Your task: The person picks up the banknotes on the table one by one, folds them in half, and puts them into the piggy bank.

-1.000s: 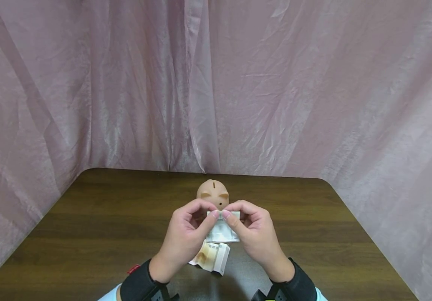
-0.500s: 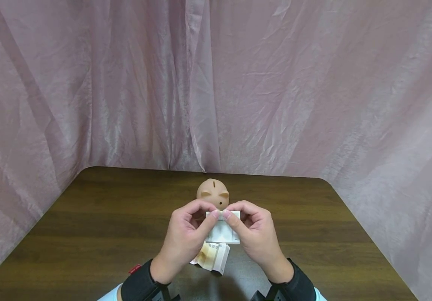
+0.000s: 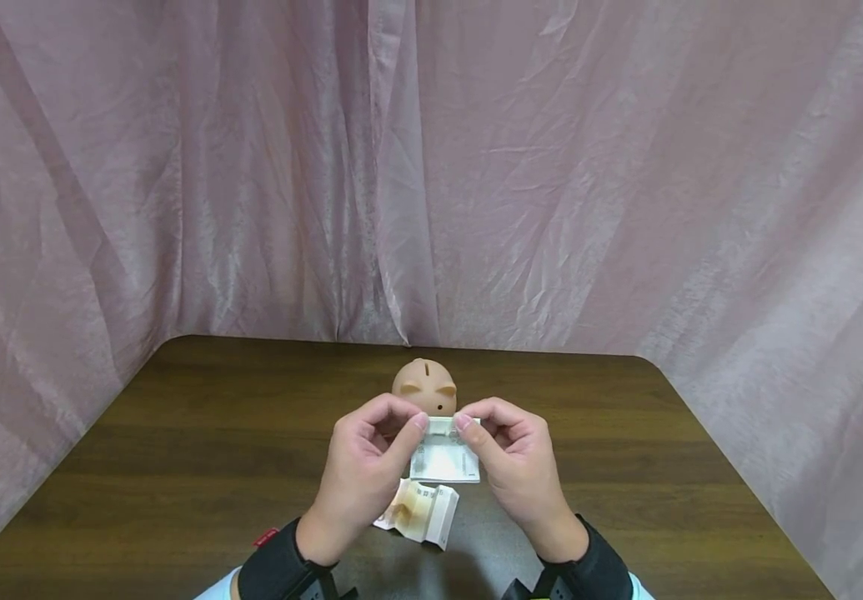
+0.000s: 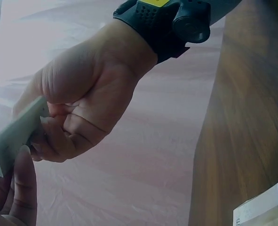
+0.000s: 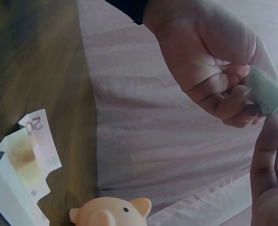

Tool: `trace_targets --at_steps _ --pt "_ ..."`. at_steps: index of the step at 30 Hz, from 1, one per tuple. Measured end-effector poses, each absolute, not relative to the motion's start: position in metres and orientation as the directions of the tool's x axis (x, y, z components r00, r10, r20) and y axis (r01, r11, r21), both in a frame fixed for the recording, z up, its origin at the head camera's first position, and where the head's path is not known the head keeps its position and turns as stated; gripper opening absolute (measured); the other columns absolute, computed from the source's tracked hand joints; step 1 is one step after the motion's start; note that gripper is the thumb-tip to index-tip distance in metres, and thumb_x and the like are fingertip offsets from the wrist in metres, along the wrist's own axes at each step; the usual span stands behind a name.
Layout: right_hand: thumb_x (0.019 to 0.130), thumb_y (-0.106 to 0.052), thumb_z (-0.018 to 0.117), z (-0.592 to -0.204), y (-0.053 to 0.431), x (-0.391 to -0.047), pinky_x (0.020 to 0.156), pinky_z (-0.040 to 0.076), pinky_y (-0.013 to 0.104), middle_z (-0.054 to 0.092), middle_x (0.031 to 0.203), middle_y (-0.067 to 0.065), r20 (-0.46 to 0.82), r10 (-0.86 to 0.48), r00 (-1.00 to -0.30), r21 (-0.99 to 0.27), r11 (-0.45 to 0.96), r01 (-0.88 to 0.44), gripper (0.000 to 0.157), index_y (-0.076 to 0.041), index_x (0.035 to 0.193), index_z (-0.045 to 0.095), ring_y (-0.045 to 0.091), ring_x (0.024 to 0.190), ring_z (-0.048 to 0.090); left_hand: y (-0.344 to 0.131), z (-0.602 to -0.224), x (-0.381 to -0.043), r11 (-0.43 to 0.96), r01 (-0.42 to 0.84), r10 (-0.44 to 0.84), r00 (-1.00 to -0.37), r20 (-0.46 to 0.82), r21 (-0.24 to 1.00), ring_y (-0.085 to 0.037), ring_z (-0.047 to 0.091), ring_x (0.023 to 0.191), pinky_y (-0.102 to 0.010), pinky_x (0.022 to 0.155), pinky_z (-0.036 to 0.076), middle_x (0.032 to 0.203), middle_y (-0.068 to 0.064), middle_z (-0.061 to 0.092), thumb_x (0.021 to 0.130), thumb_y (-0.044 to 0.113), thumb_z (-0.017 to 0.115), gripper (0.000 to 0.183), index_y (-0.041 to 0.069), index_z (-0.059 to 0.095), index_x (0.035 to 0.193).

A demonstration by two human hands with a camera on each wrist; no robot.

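Observation:
A pale, folded banknote (image 3: 444,460) is held up between both hands, in front of the piggy bank. My left hand (image 3: 362,461) pinches its upper edge with thumb and forefinger. On the other side my right hand (image 3: 515,461) pinches the same edge. Both wrist views show the folded note (image 4: 17,134) nearly edge-on, as a thin greenish strip. Below it, a creased yellowish-white banknote (image 3: 419,510) lies on the table; a "20" shows on it in the right wrist view. Behind the hands sits the peach piggy bank (image 3: 425,383), a slot in its top.
The brown wooden table (image 3: 251,433) has rounded far corners. A pink curtain (image 3: 521,183) hangs behind it and along its sides. Black wrist straps with camera mounts are on both forearms.
The fingertips of both hands have slid slightly apart along the note's upper edge, so more of it shows between them. The creased banknote and the piggy bank stay in place.

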State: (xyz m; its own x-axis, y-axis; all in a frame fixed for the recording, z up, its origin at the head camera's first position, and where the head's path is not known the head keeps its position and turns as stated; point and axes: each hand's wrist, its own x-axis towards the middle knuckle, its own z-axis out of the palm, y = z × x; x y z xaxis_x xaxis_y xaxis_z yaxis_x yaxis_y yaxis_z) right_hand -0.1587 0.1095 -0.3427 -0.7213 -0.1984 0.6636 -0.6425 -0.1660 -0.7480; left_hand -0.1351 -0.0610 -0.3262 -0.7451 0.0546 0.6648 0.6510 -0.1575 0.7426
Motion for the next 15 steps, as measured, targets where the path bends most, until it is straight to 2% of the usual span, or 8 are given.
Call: trace_targets --at_steps 4,15 --pt "0.088 0.008 0.058 -0.3427 0.1110 -0.1593 0.048 0.045 0.020 0.059 0.075 0.013 0.668 -0.194 -0.718 -0.744 -0.152 -0.651 0.009 0.002 0.091 0.065 0.012 0.060 0.052 -0.0615 -0.3262 -0.1355 -0.165 0.651 0.056 -0.744 0.666 0.741 -0.019 0.055 0.066 -0.019 0.057 0.048 0.075 -0.021 0.057 0.084 -0.017 0.056 0.010 -0.008 0.059 0.085" --pt "0.090 0.005 0.059 -0.3425 0.1125 -0.1633 0.052 0.047 0.021 0.060 0.078 0.015 0.633 -0.173 -0.755 -0.774 -0.150 -0.615 0.006 0.003 0.090 0.064 0.014 0.064 0.054 -0.0621 -0.3259 -0.1372 -0.170 0.640 0.018 -0.758 0.652 0.749 -0.018 0.055 0.066 -0.020 0.057 0.048 0.075 -0.022 0.056 0.084 -0.019 0.053 0.010 -0.009 0.057 0.083"
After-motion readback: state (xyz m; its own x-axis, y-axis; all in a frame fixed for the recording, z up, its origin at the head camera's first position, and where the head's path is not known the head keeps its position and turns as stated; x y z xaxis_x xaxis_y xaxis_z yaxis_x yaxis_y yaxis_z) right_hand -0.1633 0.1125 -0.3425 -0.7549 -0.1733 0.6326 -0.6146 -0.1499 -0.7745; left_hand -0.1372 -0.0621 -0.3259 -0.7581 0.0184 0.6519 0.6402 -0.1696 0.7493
